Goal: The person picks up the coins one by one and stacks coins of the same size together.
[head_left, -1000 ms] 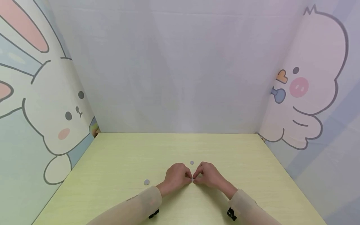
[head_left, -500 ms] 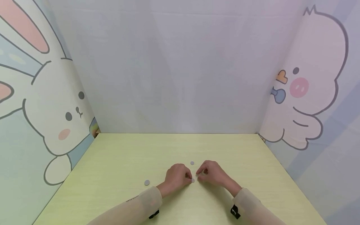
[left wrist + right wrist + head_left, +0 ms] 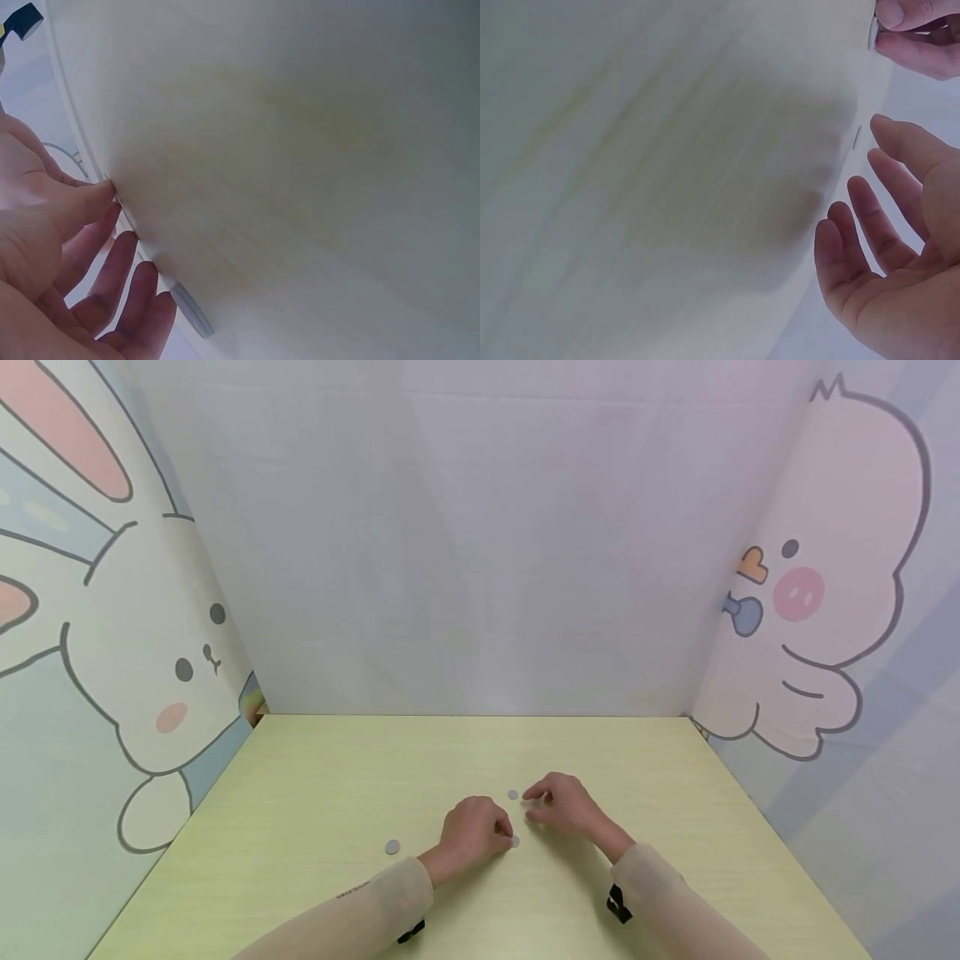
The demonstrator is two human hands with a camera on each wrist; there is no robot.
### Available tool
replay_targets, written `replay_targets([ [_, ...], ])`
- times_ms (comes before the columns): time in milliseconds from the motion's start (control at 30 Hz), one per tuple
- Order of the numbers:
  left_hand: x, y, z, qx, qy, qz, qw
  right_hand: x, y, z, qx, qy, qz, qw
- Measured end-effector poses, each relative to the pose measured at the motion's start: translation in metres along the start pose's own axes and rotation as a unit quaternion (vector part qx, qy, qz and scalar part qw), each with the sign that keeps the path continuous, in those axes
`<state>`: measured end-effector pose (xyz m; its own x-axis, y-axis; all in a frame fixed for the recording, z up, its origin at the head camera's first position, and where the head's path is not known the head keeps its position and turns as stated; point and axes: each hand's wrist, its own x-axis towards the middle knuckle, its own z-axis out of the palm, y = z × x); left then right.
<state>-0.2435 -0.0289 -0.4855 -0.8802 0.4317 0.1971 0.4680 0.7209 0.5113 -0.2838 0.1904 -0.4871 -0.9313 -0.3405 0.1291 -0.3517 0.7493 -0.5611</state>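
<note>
My left hand (image 3: 474, 828) pinches a small grey coin-like disc (image 3: 515, 842) between thumb and forefinger, close to the tabletop; the disc's edge also shows between those fingertips in the right wrist view. Farther back lies a second grey disc (image 3: 513, 794), flat on the table. Just right of that one is my right hand (image 3: 564, 804), its thumb and fingers spread apart and holding nothing visible. A third disc (image 3: 392, 847) lies left of my left hand. In the left wrist view one grey disc (image 3: 192, 310) appears beyond the fingertips. Markings on the discs are too small to tell.
The pale yellow wooden table (image 3: 337, 760) ends at a plain light curtain (image 3: 480, 552) behind. Side cloths printed with a cartoon rabbit (image 3: 150, 668) and a cartoon chick (image 3: 840, 543) close in the left and right edges.
My right hand has drawn away from the disc at my left fingertips, moved back toward the far disc, and spread its fingers. My left hand has stayed in place.
</note>
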Motion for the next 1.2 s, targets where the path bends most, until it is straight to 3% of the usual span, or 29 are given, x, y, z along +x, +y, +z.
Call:
replay_targets([
  [500, -0.001, -0.001, 0.001, 0.0, -0.001, 0.003, 1.0, 0.025, 0.003, 0.009, 0.019, -0.005, 0.041, 0.9989],
  [1200, -0.001, 0.001, -0.003, 0.005, 0.001, 0.011, 0.9999, 0.036, 0.004, 0.016, 0.021, 0.001, 0.061, 0.9979],
])
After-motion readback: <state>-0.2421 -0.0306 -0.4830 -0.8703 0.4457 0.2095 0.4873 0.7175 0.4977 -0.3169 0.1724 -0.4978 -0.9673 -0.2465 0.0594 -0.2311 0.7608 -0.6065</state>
